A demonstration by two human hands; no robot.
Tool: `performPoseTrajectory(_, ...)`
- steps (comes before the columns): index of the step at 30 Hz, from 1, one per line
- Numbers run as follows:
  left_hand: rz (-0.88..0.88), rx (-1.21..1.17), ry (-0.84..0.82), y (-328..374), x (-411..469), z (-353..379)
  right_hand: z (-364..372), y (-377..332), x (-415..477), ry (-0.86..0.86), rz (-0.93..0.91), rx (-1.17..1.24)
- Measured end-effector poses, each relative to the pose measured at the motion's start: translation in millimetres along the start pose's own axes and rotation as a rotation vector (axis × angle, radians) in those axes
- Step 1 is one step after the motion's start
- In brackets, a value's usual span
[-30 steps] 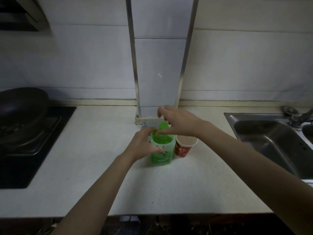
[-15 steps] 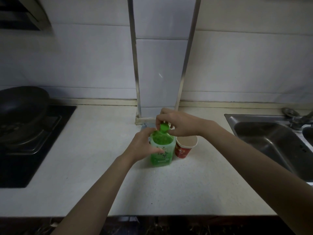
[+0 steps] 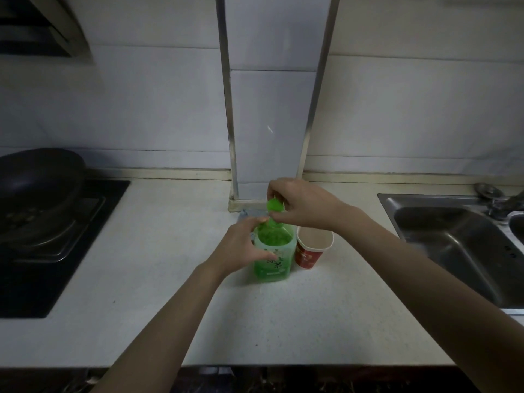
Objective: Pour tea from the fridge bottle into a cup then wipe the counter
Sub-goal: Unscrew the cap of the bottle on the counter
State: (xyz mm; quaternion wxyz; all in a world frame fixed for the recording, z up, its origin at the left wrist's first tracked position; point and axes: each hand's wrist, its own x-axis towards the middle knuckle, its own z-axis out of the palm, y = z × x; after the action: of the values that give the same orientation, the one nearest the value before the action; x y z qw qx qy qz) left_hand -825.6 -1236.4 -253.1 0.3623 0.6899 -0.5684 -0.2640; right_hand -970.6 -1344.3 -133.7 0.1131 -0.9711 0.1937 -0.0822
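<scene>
Cap (image 3: 274,205) pinched by right hand (image 3: 304,204); left hand (image 3: 243,249) grips bottle (image 3: 273,255) (upright).

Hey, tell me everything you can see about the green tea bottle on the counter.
The green translucent plastic tea bottle stands upright on the white speckled counter, squarish in body, with a pale label bearing printed characters and a narrower neck. The left hand grips its side; the right hand pinches its round green cap at the top. A red paper cup stands close on its right; whether touching, unclear.
</scene>
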Motion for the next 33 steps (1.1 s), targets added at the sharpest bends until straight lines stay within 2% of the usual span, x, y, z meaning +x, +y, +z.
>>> performPoseTrajectory(7, -0.017, -0.031, -0.035, 0, 2, 0, 15, -12, -3, 0.197, 0.114, 0.284)
performPoseTrajectory(11, -0.126, -0.272, -0.205, -9, -2, -11, 37, -26, -5, 0.278, 0.171, 0.358)
performPoseTrajectory(13, -0.194, -0.431, -0.175, -13, -10, -21, 47, -32, -9, 0.303, 0.150, 0.296)
performPoseTrajectory(15, -0.238, -0.562, -0.072, -14, -17, -31, 53, -38, -13, 0.313, 0.097, 0.167)
performPoseTrajectory(19, -0.218, -0.724, -0.020, -1, -21, -37, 64, -49, -11, 0.326, 0.039, -0.178)
performPoseTrajectory(24, -0.178, -0.611, 0.122, 9, -16, -37, 70, -58, -1, 0.314, 0.071, -0.188)
performPoseTrajectory(28, -0.302, -0.570, 0.203, -13, -11, -34, 77, -55, 3, 0.312, 0.158, -0.139)
performPoseTrajectory(31, -0.383, -0.255, 0.161, -53, -12, -20, 76, -45, -2, 0.316, 0.254, -0.098)
performPoseTrajectory(33, -0.325, -0.039, 0.084, -75, -18, -4, 75, -38, -9, 0.296, 0.334, -0.035)
